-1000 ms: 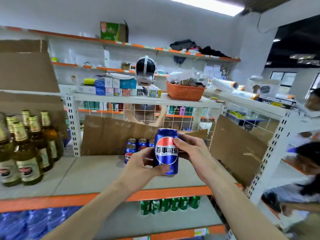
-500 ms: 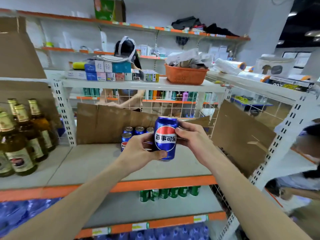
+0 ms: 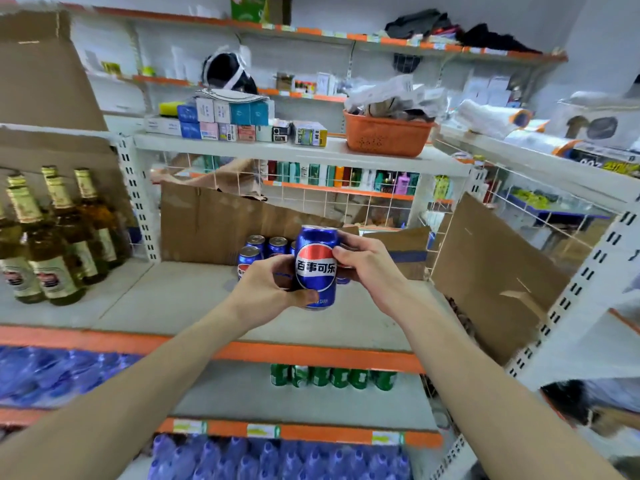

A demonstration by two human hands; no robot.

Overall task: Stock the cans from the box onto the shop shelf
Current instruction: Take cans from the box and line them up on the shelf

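Both hands, the left hand (image 3: 273, 289) and right hand (image 3: 367, 268), grip one upright blue can (image 3: 317, 266) above the shelf (image 3: 166, 299), partly hiding the stocked cans (image 3: 258, 249) behind, whose count stays unclear.

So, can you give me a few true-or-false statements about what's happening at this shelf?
1. Both hands hold the blue can. True: the left hand and right hand grip it.
2. The held can lies on its side. False: it is upright.
3. More blue cans stand on the shelf behind it. True.
4. The bottles are right of the can. False: they stand to its left.
5. The green cans sit on the shelf above. False: they are one shelf lower.
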